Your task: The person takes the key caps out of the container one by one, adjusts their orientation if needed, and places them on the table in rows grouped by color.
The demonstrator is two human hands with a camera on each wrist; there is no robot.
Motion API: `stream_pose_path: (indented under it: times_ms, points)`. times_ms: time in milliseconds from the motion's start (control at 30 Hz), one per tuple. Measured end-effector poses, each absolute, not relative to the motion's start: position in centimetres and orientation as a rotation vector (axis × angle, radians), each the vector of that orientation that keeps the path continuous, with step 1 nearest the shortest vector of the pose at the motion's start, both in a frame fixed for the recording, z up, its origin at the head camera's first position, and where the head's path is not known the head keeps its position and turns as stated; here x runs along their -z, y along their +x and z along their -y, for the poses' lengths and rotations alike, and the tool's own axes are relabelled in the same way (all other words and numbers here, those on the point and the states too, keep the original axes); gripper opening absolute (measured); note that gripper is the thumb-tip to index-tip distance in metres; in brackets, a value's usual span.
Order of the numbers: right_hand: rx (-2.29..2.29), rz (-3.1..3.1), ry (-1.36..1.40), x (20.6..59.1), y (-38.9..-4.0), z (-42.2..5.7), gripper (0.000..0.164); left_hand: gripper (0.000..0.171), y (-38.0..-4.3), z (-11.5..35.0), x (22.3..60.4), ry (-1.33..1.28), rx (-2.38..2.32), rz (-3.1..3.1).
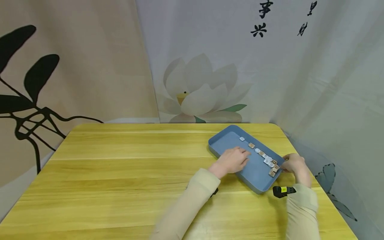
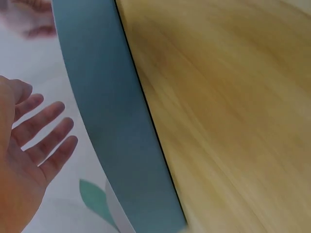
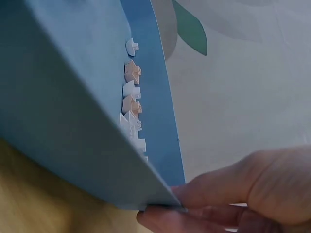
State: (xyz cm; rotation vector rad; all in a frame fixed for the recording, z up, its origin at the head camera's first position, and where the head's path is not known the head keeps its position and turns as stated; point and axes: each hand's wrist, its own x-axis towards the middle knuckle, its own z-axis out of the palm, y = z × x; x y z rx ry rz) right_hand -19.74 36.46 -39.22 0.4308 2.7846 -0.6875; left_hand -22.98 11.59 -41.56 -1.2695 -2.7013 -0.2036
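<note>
A shallow blue tray [image 1: 255, 175] sits at the right of the table, turned at an angle. Along its far right wall and right corner lie several small white and tan pieces [image 1: 251, 145], which show little raised stubs in the right wrist view. My right hand [image 1: 295, 165] grips the tray's right corner; up close, the thumb of that right hand [image 3: 277, 189] is at the wall and fingers are underneath. Over the tray's near left side hovers my left hand [image 1: 232, 160], apart from the pieces. The left wrist view shows this left hand [image 2: 29, 160] with its fingers spread and holding nothing.
The yellow wooden table [image 1: 120, 173] stretches left of the tray. A printed curtain [image 1: 204, 40] hangs along the table's back edge and right side. A black wrist device [image 1: 283, 191] is strapped by the right cuff.
</note>
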Motion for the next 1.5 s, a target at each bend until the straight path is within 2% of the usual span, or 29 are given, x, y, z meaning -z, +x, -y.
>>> stream_pose_path:
  times_ms: [267,533,700,833,1200,1400,1500]
  points:
    - [0.786,-2.756,0.354,39.5,-20.1,-35.7,0.055,0.032,-22.6,-15.4,42.3,-1.438,0.144,2.729]
    - [0.768,-2.757,0.338,39.6,-20.4,-35.2,0.053,0.035,-22.3,-18.0,43.2,-1.62,-0.161,2.744]
    - [0.754,-2.761,0.315,39.6,-20.5,-35.2,0.054,0.04,-21.9,-18.9,43.7,-1.661,-0.256,2.806]
    - [0.761,-2.759,0.313,39.6,-20.5,-35.3,0.054,0.037,-21.7,-19.0,44.0,-1.662,-0.294,2.738]
    - [0.698,-2.779,0.329,39.5,-20.4,-35.0,0.053,0.02,-21.7,-18.2,43.9,-1.575,-0.144,2.733]
    - [0.666,-2.814,0.348,39.4,-20.0,-34.7,0.029,0.031,-22.0,-16.7,43.6,-1.536,0.119,2.806]
    - [0.679,-2.829,0.37,39.4,-20.0,-34.5,0.033,0.029,-22.4,-15.5,43.4,-1.538,0.311,2.761]
